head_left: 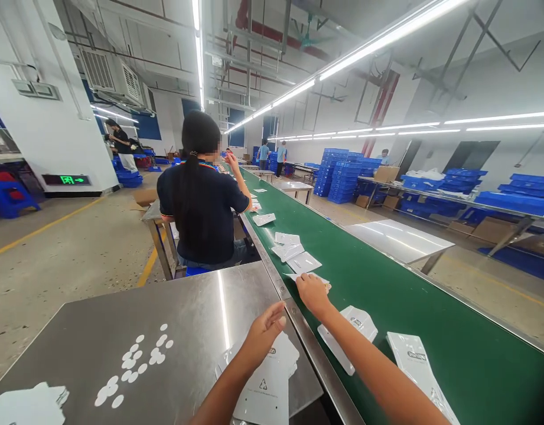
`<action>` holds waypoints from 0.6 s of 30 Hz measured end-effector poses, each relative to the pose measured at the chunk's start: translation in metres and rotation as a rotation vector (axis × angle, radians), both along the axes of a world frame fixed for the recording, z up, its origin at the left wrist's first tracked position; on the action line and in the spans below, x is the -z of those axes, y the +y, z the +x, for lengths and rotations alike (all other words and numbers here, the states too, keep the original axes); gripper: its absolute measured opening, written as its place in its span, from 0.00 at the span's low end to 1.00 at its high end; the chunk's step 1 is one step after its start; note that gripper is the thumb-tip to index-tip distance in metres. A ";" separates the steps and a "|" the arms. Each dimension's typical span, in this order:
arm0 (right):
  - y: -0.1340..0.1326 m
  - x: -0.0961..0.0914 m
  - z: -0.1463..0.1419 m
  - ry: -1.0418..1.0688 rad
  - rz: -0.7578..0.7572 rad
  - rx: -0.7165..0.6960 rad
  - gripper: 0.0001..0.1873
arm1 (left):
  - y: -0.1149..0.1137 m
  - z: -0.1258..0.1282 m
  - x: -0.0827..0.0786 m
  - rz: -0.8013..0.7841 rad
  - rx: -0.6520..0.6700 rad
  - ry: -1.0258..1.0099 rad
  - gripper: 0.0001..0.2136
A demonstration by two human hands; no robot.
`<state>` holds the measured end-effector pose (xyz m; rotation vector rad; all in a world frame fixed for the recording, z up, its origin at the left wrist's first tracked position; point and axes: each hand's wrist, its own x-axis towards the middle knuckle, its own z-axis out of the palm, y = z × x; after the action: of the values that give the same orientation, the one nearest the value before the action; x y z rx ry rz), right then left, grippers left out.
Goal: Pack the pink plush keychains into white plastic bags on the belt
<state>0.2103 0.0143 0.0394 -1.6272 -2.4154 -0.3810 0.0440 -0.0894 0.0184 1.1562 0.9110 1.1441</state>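
Note:
My right hand [313, 293] reaches over the green conveyor belt [369, 260], its fingers closed on the edge of a flat white pouch [323, 281]. My left hand [263, 328] hovers above a pile of printed white pouches [265, 389] at the corner of the metal table [187, 319]. Its fingers are stretched out and apart from the thumb, with nothing between them. On the belt, other white pouches [305, 262] lie just beyond my right hand. Nearer me, more pouches [349, 327] lie partly under my right forearm, beside a further stack [409, 354].
Several round white discs [130, 363] are scattered on the table, with a white stack [28, 404] at its left corner. A seated co-worker [203, 206] is just ahead, left of the belt. Blue crates [342, 177] and a low metal table [400, 239] stand on the right.

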 end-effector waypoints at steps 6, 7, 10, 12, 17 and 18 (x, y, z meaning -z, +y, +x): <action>-0.070 -0.017 -0.026 0.409 -0.096 -0.062 0.13 | 0.015 0.032 0.004 0.143 -0.121 0.007 0.39; -0.078 -0.022 -0.026 0.500 -0.171 -0.127 0.13 | 0.013 0.037 0.001 0.177 -0.140 -0.007 0.35; -0.083 -0.037 -0.011 0.666 -0.397 -0.298 0.14 | 0.007 0.041 -0.008 0.113 -0.228 -0.036 0.21; -0.070 -0.045 0.015 0.717 -0.470 -0.143 0.19 | 0.003 0.036 -0.011 -0.037 -0.247 -0.069 0.20; -0.024 -0.038 0.095 0.653 -0.537 0.456 0.23 | -0.007 0.022 -0.006 -0.224 -0.099 -0.217 0.24; -0.019 -0.033 0.105 0.638 -0.585 0.479 0.23 | -0.011 0.020 -0.005 -0.233 -0.048 -0.240 0.24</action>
<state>0.3155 -0.0044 0.0726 -2.1228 -1.7129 0.7478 0.0640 -0.1000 0.0236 0.7931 0.8631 1.1533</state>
